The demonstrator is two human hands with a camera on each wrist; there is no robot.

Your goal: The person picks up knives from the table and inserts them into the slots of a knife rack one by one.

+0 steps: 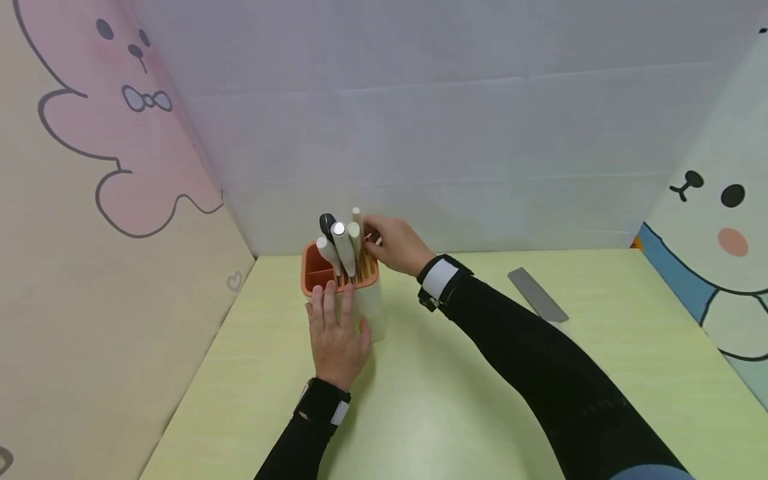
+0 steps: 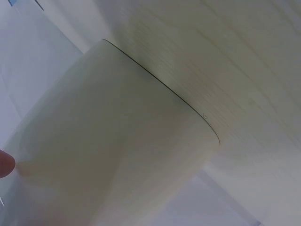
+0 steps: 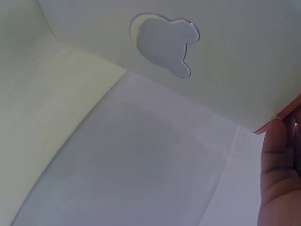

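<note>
A white knife block (image 1: 373, 310) with an orange top (image 1: 313, 263) stands on the table near the back wall. Several pale-handled utensils (image 1: 343, 248) and one with a black handle (image 1: 327, 223) stick up from it. My left hand (image 1: 337, 343) rests on the block's front, fingers extended; one fingertip (image 2: 5, 164) shows in the left wrist view. My right hand (image 1: 399, 245) is at the block's back right corner, fingers bent, beside a pale handle (image 1: 357, 217). In the right wrist view, its thumb (image 3: 276, 136) is by the orange rim (image 3: 287, 110). Whether it pinches anything is hidden.
A flat grey blade-like strip (image 1: 537, 293) lies on the table (image 1: 420, 413) to the right, its near end close to the right sleeve. A white-covered wall (image 1: 444, 133) rises behind, with printed side panels at left and right. The block has a bear-shaped cutout (image 3: 162, 42) on one side.
</note>
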